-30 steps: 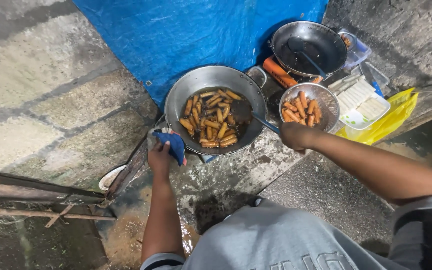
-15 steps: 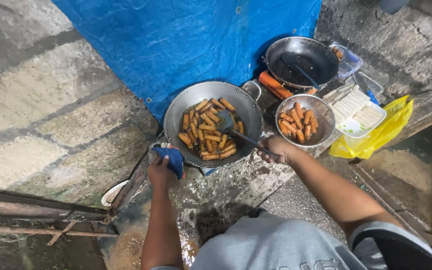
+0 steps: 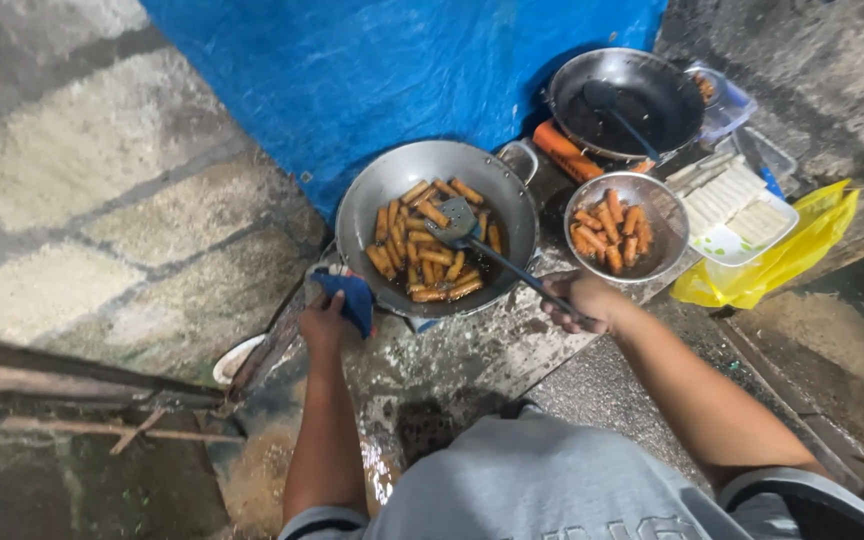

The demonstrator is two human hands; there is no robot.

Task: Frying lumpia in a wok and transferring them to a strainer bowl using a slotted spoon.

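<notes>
Now the spatula (image 3: 457, 222) sits in the wok (image 3: 437, 230); right hand (image 3: 580, 302) grips it; left hand (image 3: 327, 322) pinches the blue cloth (image 3: 350, 296); some rolls (image 3: 422, 250) wait, others fill the bowl (image 3: 624, 228).

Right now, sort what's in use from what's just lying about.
In use: left hand with blue cloth; right hand with spatula; wok of fried rolls.
Lying about: strainer bowl, black wok, white tray, yellow bag.

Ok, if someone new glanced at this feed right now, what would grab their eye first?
Probably the big metal wok at centre, full of golden-brown fried rolls, set against the bright blue tarp behind it. The right hand holds a long spatula reaching into the wok, while the left hand grips its edge through a blue cloth. A yellow bag stands out at right.
</notes>
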